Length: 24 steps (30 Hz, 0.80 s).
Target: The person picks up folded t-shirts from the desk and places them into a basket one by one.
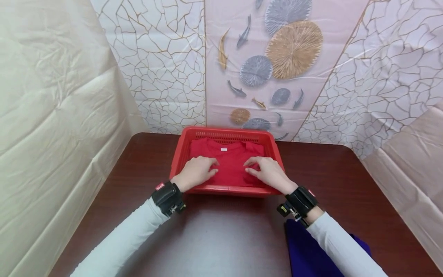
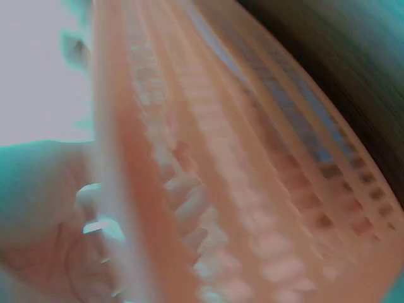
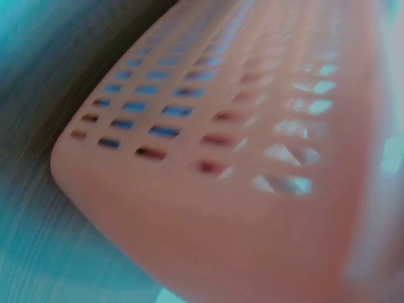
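A folded red shirt [image 1: 230,161] lies inside a red basket [image 1: 180,148] at the far middle of a dark wooden table [image 1: 221,231]; the left hand [image 1: 195,171] rests on the shirt's left side and the right hand [image 1: 268,171] on its right side, the two set a little apart, fingers lying fairly flat on the cloth and seemingly pressing rather than gripping; both wrist views are blurred and show mostly the basket's slotted wall [image 3: 208,120]; a purple cloth [image 1: 308,254] lies on the table near the right forearm.
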Each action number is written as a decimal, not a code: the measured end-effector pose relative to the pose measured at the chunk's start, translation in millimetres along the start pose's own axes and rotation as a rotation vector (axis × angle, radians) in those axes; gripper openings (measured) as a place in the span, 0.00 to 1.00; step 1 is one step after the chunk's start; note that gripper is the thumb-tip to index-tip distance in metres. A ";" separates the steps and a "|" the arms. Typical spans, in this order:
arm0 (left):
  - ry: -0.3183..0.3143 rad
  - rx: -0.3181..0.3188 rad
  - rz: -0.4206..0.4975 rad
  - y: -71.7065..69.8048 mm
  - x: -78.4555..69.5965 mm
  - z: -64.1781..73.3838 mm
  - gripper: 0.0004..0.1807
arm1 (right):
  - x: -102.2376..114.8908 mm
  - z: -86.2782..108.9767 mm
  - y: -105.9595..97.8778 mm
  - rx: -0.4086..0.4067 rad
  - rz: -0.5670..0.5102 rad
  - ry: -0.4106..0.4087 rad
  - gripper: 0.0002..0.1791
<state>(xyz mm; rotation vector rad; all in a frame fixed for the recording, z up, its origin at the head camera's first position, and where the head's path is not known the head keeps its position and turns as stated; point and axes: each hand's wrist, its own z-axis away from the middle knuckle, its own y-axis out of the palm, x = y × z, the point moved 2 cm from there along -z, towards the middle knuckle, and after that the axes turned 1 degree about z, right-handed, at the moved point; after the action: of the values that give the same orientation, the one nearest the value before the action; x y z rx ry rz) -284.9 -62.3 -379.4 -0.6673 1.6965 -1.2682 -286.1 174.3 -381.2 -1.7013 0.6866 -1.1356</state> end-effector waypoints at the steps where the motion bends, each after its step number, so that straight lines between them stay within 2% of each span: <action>1: 0.019 -0.061 -0.007 -1.7 -9.3 3.1 0.14 | 2.7 4.5 -3.2 -0.053 0.003 0.006 0.12; 3: 0.068 -0.176 -0.041 -3.9 -28.1 10.2 0.11 | 8.5 14.4 -9.1 -0.137 0.010 0.006 0.09; 5: 0.118 -0.263 -0.057 -4.9 -46.5 18.0 0.08 | 14.3 25.5 -14.1 -0.201 0.017 0.004 0.08; 8: 0.175 -0.322 -0.054 -2.6 -71.2 28.9 0.07 | 21.3 44.2 -20.8 -0.268 0.029 0.011 0.09; 12: 0.230 -0.323 -0.062 9.0 -98.5 39.9 0.07 | 22.9 72.0 -26.2 -0.320 0.058 0.045 0.09; 15: 0.259 -0.312 -0.079 24.2 -115.9 43.5 0.08 | 14.5 95.1 -26.9 -0.353 0.097 0.077 0.10; 20: 0.291 -0.320 -0.144 56.9 -138.2 42.7 0.08 | -12.6 138.0 -24.9 -0.391 0.172 0.161 0.12; 24: 0.322 -0.311 -0.206 82.4 -148.6 38.4 0.11 | -42.5 174.8 -26.2 -0.382 0.233 0.293 0.14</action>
<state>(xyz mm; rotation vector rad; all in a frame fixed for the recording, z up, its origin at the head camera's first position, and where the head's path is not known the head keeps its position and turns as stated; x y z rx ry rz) -175.4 69.6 -410.6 -0.8745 2.1643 -1.3192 -145.9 289.2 -394.9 -1.7202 1.3195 -1.1489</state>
